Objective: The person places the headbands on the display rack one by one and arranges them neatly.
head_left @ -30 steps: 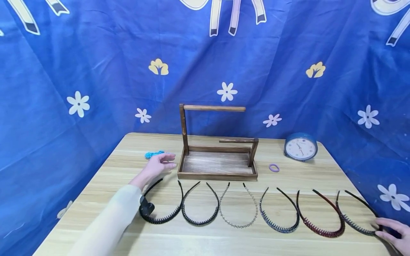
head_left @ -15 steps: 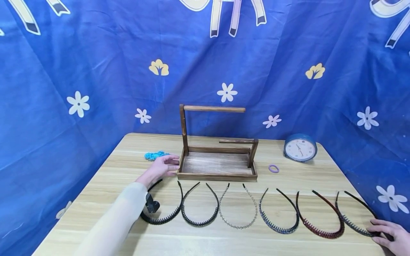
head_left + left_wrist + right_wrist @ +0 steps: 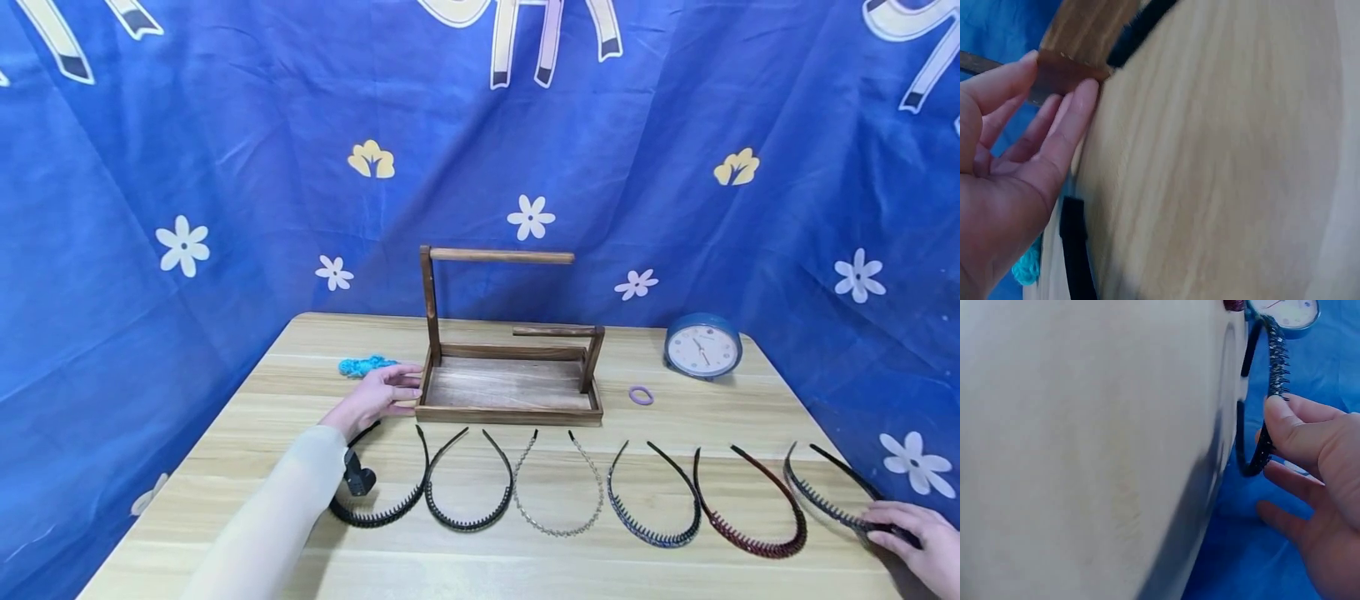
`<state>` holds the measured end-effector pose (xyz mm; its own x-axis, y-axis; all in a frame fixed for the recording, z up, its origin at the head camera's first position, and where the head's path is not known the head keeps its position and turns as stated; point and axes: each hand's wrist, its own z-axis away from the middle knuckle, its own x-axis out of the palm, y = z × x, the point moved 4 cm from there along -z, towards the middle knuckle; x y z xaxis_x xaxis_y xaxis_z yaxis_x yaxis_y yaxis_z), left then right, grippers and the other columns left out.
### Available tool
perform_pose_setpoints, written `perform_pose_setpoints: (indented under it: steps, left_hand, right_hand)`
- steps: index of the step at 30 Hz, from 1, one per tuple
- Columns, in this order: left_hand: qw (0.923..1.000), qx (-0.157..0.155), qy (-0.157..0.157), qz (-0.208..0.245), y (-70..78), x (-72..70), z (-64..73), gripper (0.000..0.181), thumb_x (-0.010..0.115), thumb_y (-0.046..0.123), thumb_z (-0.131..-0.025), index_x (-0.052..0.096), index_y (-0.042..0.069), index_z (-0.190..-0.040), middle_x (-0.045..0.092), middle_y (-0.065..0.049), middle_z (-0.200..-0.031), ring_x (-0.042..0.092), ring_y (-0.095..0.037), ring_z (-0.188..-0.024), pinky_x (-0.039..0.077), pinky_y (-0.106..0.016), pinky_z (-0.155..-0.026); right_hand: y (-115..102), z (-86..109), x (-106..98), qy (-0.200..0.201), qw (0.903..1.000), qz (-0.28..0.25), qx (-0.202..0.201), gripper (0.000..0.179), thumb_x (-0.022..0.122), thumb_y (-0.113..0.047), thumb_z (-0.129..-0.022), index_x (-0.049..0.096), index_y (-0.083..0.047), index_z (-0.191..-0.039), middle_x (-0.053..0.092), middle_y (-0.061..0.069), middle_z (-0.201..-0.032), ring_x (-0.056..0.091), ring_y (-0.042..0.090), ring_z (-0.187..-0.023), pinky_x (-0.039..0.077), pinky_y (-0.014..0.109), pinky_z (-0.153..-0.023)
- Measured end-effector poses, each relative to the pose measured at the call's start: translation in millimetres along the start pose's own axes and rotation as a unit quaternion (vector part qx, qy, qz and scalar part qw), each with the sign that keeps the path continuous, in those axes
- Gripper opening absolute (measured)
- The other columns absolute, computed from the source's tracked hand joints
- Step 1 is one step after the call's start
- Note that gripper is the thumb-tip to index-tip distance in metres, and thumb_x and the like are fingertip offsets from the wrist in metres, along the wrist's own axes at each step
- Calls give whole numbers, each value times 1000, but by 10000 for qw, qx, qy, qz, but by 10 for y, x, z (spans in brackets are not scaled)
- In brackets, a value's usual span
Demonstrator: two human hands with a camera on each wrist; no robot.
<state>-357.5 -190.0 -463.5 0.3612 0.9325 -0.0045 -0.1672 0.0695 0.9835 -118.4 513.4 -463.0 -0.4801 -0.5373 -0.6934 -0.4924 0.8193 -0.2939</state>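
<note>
My left hand [image 3: 375, 395] touches the left end of a dark wooden tray stand [image 3: 510, 414] with two horizontal bars. In the left wrist view its straight thumb and fingers [image 3: 1085, 97] rest against the wooden end. At the table's right edge my right hand [image 3: 918, 542] pinches a dark toothed headband [image 3: 817, 504] between thumb and fingers. The right wrist view shows this headband [image 3: 1277, 359] raised, with its teeth outward. A dark red headband [image 3: 757, 546] lies just left of it.
Several headbands lie in a row: blue [image 3: 652, 537], beaded [image 3: 555, 530], and black [image 3: 467, 523] ones. A purple hair tie [image 3: 641, 395] and a blue clock [image 3: 703, 347] are at the back right. Blue crocheted material [image 3: 363, 365] lies left of the stand.
My left hand has moved right to meet the stand's end. My right hand has moved slightly left, and the headband in its grip has been lifted and tilted.
</note>
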Motion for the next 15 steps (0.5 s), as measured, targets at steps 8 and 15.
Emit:
perform_pose_setpoints:
  steps: [8, 15]
  left_hand:
    - [10000, 1, -26, -23, -5, 4, -4, 56, 56, -4, -89, 35, 3, -141, 38, -25, -134, 52, -30, -109, 51, -46, -85]
    - [10000, 17, -7, -17, -11, 4, 10, 57, 56, -4, -89, 35, 3, -141, 38, -25, -133, 51, -31, -110, 51, -46, -85]
  right_hand:
    - [-183, -235, -13, 293, 9995, 85, 124, 18, 75, -32, -70, 67, -18, -78, 50, -37, -96, 39, -24, -97, 25, -4, -79]
    - [-385, -526, 20, -137, 9986, 461, 223, 29, 81, -2, -61, 67, -15, -84, 52, -33, -94, 36, -25, -94, 24, -4, -77]
